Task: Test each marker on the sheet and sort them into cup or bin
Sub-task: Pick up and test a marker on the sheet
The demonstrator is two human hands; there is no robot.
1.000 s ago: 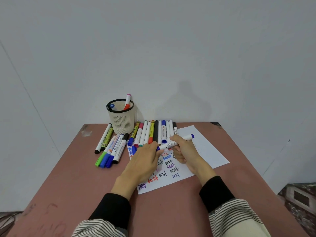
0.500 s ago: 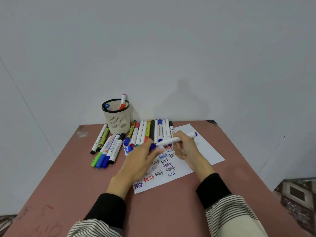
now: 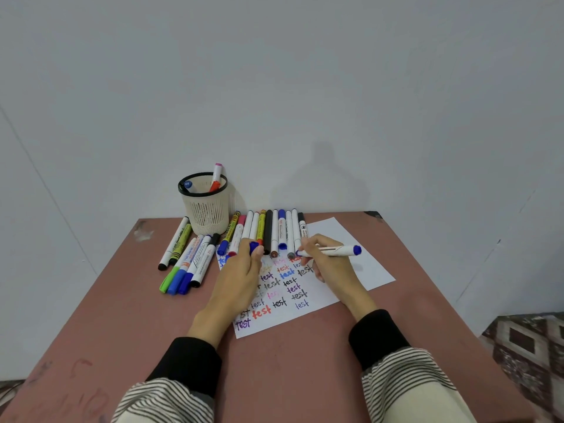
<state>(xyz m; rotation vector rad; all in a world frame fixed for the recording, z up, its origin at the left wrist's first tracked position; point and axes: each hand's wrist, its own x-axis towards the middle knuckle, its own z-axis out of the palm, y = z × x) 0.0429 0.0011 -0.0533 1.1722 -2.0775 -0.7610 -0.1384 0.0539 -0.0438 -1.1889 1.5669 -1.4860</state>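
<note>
The white marker (image 3: 331, 250) with a blue end lies nearly level in the right hand (image 3: 328, 264), whose fingers curl round its barrel above the upper part of the sheet (image 3: 351, 264); its writing tip sits at the fingertips near the top rows of writing, too small to tell whether it touches the paper; the left hand (image 3: 241, 270) pinches a blue cap (image 3: 254, 247) between thumb and fingers, just left of that marker and apart from it; the sheet lies on the reddish table (image 3: 122, 315), covered with "test" written in many colours, and the left hand and wrist hide part of the left columns; a row of markers (image 3: 268, 230) lies side by side along the sheet's far edge, their near ends partly hidden behind both hands; a second cluster of markers (image 3: 186, 257) lies fanned on the table to the left, off the sheet; behind them stands the mesh cup (image 3: 206, 209), holding an orange-tipped marker (image 3: 216, 178) and one with a blue end (image 3: 187, 184), their lower parts hidden inside; striped sleeves with black cuffs are cut off by the bottom edge; at the far right a patterned surface (image 3: 528, 340) shows only in part
</note>
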